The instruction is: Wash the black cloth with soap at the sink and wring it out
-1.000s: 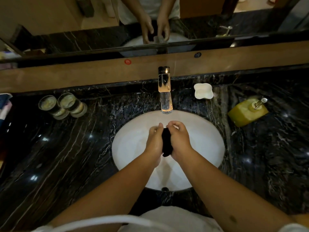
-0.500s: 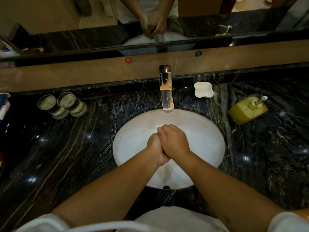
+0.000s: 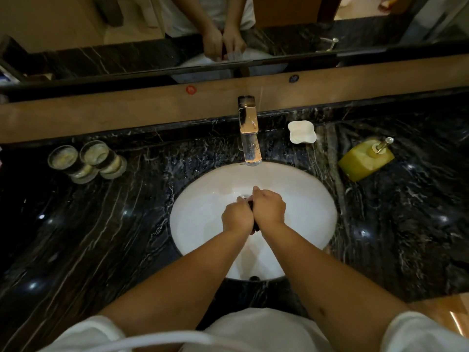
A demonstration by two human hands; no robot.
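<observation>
Dark veined marble makes up the counter (image 3: 106,224), with a white oval sink (image 3: 312,199) let into it and a chrome tap (image 3: 250,138) leaning out over the basin from the back edge. Both hands are low in the bowl, just in front of the spout. The left hand (image 3: 237,217) and the right hand (image 3: 269,208) are pressed together, fingers curled, with the black cloth (image 3: 255,226) bunched up between them; only thin dark slivers of it show, at the fingertips and down by the heels of the palms. Whether water is running cannot be made out.

Judging by how small it has been squeezed, the cloth is thin, soft and light, with no stiffness of its own, so it takes whatever shape the grip gives it. Wet and soapy it will likely be slippery and heavier than when dry, and could slide out if held loosely. For wringing, the best hold is probably one fist round each end of the roll, so the twist runs through the middle and water drips into the basin.

A yellow soap bottle (image 3: 365,158) with a pump stands on the right of the counter, a white dish (image 3: 302,132) sits near the tap, and two glasses (image 3: 86,160) stand on the left.
</observation>
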